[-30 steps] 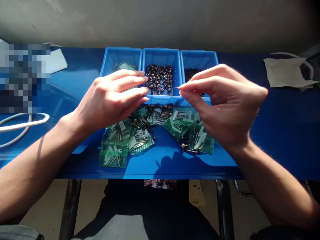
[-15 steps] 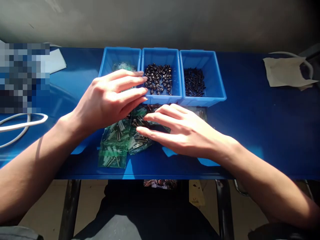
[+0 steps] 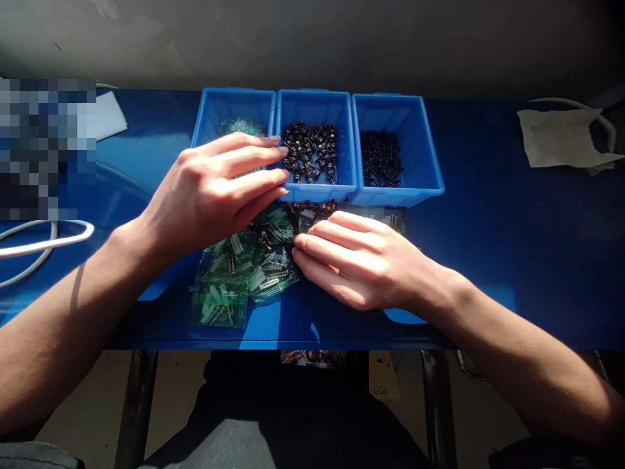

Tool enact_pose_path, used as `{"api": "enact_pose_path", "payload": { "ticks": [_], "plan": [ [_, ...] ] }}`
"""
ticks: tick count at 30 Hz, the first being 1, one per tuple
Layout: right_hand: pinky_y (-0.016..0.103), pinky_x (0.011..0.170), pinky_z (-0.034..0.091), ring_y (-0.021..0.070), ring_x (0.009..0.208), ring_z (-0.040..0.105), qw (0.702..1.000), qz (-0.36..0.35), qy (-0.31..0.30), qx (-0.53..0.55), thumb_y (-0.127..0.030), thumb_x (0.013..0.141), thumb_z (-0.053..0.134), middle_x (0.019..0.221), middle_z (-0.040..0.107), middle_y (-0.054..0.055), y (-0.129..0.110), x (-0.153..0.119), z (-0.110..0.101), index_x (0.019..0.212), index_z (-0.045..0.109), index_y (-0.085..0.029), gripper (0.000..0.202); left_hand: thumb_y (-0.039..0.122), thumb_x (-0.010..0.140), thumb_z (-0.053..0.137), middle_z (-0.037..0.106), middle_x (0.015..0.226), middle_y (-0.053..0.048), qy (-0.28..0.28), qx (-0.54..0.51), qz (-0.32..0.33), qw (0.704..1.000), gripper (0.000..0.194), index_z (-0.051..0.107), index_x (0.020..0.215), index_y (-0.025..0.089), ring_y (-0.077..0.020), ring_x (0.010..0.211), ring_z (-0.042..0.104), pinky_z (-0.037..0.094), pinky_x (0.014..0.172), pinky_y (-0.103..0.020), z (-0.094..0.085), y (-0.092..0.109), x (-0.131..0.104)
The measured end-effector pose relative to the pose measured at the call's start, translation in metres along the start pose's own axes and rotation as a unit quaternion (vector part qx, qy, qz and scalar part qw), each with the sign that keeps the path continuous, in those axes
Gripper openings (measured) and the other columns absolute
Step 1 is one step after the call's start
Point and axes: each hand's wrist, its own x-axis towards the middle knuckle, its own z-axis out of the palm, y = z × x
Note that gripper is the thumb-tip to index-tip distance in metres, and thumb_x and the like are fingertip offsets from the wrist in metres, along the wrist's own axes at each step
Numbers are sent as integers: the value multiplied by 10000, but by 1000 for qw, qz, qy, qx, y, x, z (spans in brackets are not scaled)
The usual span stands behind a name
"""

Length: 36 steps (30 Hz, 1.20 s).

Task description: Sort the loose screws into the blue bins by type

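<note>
My left hand lies over the front of the left blue bin, fingers stretched out and a little apart. Its fingertips reach the near left corner of the middle bin, where black bolts lie in a heap. Below the bins, green-tinted clear packets with screws and white pieces are spread on the table. My right hand is over the right part of these packets, fingers drawn together and bent. Whatever its fingertips pinch is too dark and covered to make out. Loose dark bolts lie near them.
The right bin contains thin black screws. A white cable loops at the left, near a white sheet. Brownish paper lies at the far right. The blue table's front edge runs close to my lap.
My right hand has shifted slightly right and down, and its fingers have drawn together, uncovering more packets and a few bolts. My left hand has hardly moved.
</note>
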Motion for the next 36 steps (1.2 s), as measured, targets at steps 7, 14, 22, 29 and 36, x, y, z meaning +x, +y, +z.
{"api": "enact_pose_path", "payload": {
  "ticks": [7, 14, 22, 29, 36],
  "plan": [
    [341, 812, 728, 176, 951, 833, 976, 95, 180, 75, -96, 1103, 710, 1073, 875, 54, 2, 2, -11, 1146, 806, -195, 145, 259, 1127, 696, 793, 1446, -46, -10, -23, -35, 999, 211, 784, 1316, 293, -309, 1395, 770, 731, 1150, -496, -1, 1, -1],
    [409, 712, 659, 252, 984, 820, 861, 359, 348, 91, -164, 1077, 754, 1112, 841, 77, 25, -6, -12, 1110, 858, -261, 146, 264, 1136, 692, 781, 1475, -42, -28, -33, -45, 998, 265, 757, 1380, 346, -296, 1425, 753, 728, 1168, -512, -3, 2, -1],
    [402, 797, 614, 198, 899, 701, 987, 49, 76, 135, -89, 1059, 717, 1052, 838, 57, 20, -5, -16, 1188, 802, -208, 195, 241, 1130, 692, 791, 1454, -76, -18, -20, -36, 999, 219, 785, 1326, 269, -325, 1412, 761, 729, 1154, -516, -1, 3, -1],
    [390, 791, 588, 218, 927, 678, 997, -14, -48, 62, -118, 1142, 606, 1110, 817, 90, 8, -5, -6, 1064, 802, -176, 219, 233, 1120, 703, 790, 1456, -74, -16, -26, -33, 999, 209, 792, 1308, 255, -323, 1395, 770, 724, 1155, -493, 0, 1, -1],
    [362, 749, 627, 183, 872, 710, 993, 20, 48, 110, -114, 1112, 687, 1035, 825, 73, 3, -2, -6, 1019, 778, -175, 143, 273, 1136, 687, 794, 1450, -36, -22, -15, -43, 999, 196, 796, 1298, 287, -298, 1396, 770, 730, 1164, -484, -1, 2, 0]
  ]
}}
